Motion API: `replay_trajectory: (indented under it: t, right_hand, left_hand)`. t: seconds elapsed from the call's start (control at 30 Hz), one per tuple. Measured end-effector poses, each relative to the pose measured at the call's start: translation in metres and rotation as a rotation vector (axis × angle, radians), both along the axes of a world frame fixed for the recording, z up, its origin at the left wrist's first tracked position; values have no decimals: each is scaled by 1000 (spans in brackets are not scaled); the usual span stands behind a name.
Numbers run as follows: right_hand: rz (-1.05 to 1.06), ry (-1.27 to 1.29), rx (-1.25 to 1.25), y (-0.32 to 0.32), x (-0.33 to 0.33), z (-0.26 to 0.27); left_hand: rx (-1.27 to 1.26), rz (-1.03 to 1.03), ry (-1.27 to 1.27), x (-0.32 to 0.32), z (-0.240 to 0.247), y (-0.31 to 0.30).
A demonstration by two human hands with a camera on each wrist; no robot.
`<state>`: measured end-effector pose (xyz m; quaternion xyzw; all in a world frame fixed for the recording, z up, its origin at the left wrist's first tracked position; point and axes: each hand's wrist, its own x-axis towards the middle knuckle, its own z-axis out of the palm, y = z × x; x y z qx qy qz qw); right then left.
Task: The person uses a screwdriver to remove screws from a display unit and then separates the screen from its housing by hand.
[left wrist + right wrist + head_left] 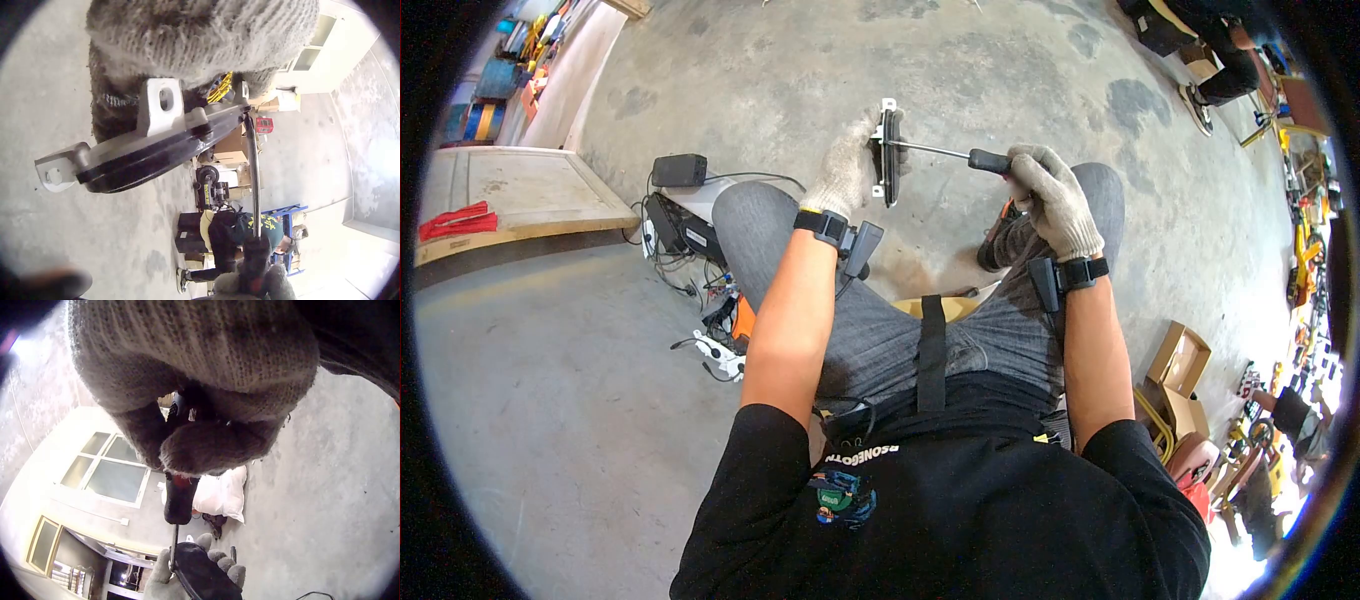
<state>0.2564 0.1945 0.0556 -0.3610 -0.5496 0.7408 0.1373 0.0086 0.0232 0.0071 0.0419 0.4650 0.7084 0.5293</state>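
Observation:
Both hands wear grey knitted gloves. My left hand (850, 170) grips a long, rounded black part with silver metal mounting tabs (144, 153), held up in front of the knees; the tabs have holes in them. My right hand (1055, 205) holds a screwdriver (990, 161) by its dark handle, fingers curled round it. The shaft points left, its tip meeting the part at a point near one end in the left wrist view. In the right wrist view, the screwdriver handle (179, 506) sticks out below the gloved fingers, with the black part (203, 575) beyond.
On the left stand a wooden-edged board (520, 195) with red gloves (458, 221) on it, a black box (680, 170) and tangled cables. An open cardboard box (1180, 360) lies at the right. Another person (237, 240) is farther off, near boxes.

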Motion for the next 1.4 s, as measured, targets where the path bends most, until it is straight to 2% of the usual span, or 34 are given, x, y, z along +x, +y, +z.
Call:
replay_trajectory:
  t: [0.13,0.3,0.5,0.63,0.7,0.8,0.93,1.0,1.13,1.2,1.33,1.4]
  right_hand:
    - [-16,-4,-9,-3,-2,6]
    - [72,-121,-20,-4,-1,16]
    - [13,-235,-66,-11,-4,28]
    - [88,-118,-88,0,2,10]
    - [59,-33,117,0,3,-3]
    - [-58,54,81,-6,0,-4]
    - [-70,55,-14,-8,-1,12]
    - [79,-86,-149,3,5,15]
    - [105,-76,-92,2,3,13]
    - [-48,41,23,-8,-2,3]
    - [-157,74,112,-15,-6,1]
    - [25,-34,-40,-6,-1,7]
  left_hand:
    - [-14,17,30,1,-2,1]
    - [2,31,49,2,0,2]
    - [-11,20,61,-1,-4,2]
    - [14,11,66,0,-4,0]
    - [-29,-3,96,0,-3,-1]
    - [21,5,98,1,-9,-1]
    - [21,-17,123,2,-9,1]
    - [-51,-13,147,2,-7,0]
    - [-80,2,135,2,-5,0]
    - [-115,36,129,4,-6,0]
    - [-92,40,142,2,-9,1]
    - [-83,30,146,0,-13,1]
